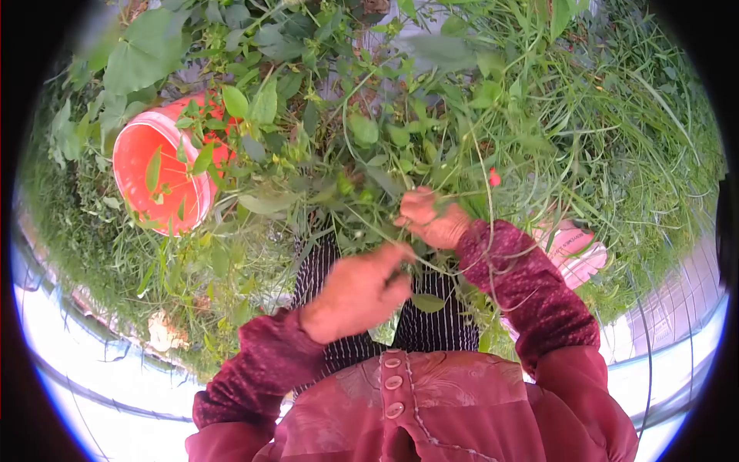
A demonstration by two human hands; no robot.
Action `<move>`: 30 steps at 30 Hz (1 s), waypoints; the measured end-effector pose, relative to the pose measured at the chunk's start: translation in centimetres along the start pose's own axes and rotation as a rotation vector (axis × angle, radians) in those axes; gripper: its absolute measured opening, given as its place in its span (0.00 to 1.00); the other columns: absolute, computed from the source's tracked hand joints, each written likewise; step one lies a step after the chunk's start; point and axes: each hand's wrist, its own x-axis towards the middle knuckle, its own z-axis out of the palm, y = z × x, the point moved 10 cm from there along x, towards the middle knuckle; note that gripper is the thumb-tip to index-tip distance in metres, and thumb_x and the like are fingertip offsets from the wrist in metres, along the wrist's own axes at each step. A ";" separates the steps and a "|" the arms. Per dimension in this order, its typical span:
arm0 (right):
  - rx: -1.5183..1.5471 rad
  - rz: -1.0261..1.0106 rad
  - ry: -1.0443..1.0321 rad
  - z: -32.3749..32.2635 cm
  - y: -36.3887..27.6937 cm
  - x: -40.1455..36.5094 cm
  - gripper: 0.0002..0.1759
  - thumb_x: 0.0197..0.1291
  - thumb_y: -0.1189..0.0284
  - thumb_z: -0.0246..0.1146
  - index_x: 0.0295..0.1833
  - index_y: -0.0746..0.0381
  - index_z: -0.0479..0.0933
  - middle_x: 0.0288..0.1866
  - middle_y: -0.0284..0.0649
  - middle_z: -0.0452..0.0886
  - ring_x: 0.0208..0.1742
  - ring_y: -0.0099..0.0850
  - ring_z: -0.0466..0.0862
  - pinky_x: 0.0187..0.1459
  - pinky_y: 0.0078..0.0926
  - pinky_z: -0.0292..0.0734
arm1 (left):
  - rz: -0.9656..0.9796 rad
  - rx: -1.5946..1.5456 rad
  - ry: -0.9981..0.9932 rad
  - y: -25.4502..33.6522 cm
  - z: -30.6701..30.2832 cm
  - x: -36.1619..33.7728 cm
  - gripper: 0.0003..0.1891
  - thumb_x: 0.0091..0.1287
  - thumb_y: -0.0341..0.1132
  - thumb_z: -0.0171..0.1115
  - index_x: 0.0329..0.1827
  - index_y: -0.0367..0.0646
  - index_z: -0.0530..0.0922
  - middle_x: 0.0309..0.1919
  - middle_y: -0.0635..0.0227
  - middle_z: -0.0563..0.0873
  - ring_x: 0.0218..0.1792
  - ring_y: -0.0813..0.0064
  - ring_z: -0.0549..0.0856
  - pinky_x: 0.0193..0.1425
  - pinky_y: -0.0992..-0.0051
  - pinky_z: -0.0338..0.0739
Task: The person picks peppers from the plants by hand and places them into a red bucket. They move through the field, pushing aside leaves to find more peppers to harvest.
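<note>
My right hand [433,219] is among the green stems in front of my lap, its fingers curled closed around a thin plant stem. Leaves cover part of its fingertips. Nearer to me and to the left is my left hand [360,292], blurred by motion, with its fingers bent inward; whatever they hold, if anything, does not show. A long thin stem passes close to both hands. Around them grows a tangle of leafy plants [362,185]. One broad leaf [428,302] hangs just below the hands, over my striped trousers.
An orange-red bucket [127,165] lies tilted at the left, its mouth toward me, with leaves across its rim. A pink shoe [579,250] shows at the right. Dense grass [639,146] fills the right side, and wire mesh [670,308] stands at the lower right.
</note>
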 end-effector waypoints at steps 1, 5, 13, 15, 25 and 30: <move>0.012 0.005 -0.008 -0.3 0.1 0.0 0.13 0.62 0.64 0.56 0.35 0.64 0.74 0.35 0.43 0.73 0.39 0.43 0.76 0.48 0.39 0.73 | 0.038 0.008 0.071 0.1 -1.3 -0.2 0.14 0.57 0.29 0.59 0.47 0.43 0.73 0.30 0.58 0.83 0.30 0.55 0.83 0.35 0.63 0.78; 0.130 -0.039 0.059 -1.2 1.1 -0.6 0.10 0.56 0.69 0.62 0.38 0.64 0.73 0.39 0.43 0.72 0.45 0.43 0.75 0.49 0.38 0.73 | 0.103 0.435 0.230 -3.9 -6.9 3.9 0.19 0.54 0.23 0.58 0.51 0.45 0.76 0.44 0.61 0.82 0.43 0.60 0.83 0.44 0.68 0.79; 0.274 -0.046 0.125 -1.7 1.4 -1.0 0.12 0.59 0.68 0.61 0.43 0.64 0.73 0.45 0.42 0.74 0.49 0.43 0.75 0.52 0.39 0.72 | 0.359 0.740 -0.294 -6.6 0.2 7.5 0.28 0.49 0.21 0.62 0.57 0.47 0.73 0.57 0.63 0.74 0.55 0.59 0.76 0.54 0.65 0.76; 0.285 -0.040 0.125 -1.9 1.8 -1.0 0.13 0.59 0.66 0.60 0.44 0.64 0.74 0.46 0.42 0.74 0.49 0.43 0.75 0.52 0.38 0.72 | 0.389 0.642 -0.267 -5.9 0.3 7.0 0.27 0.49 0.23 0.63 0.55 0.45 0.72 0.54 0.64 0.75 0.52 0.60 0.77 0.54 0.65 0.76; -0.316 0.001 0.115 -5.4 -2.7 -0.6 0.13 0.51 0.63 0.66 0.40 0.58 0.79 0.59 0.37 0.70 0.69 0.39 0.62 0.68 0.50 0.51 | -0.031 0.439 -0.347 -6.5 0.9 1.3 0.15 0.53 0.32 0.61 0.46 0.43 0.76 0.31 0.59 0.82 0.34 0.61 0.83 0.41 0.65 0.80; -0.150 -0.190 0.047 -4.1 -5.8 0.3 0.30 0.50 0.65 0.66 0.61 0.49 0.67 0.54 0.38 0.74 0.66 0.34 0.67 0.68 0.48 0.53 | -0.121 -0.117 -0.188 -6.9 1.9 -1.2 0.14 0.56 0.29 0.63 0.46 0.41 0.76 0.34 0.69 0.79 0.37 0.78 0.80 0.43 0.78 0.75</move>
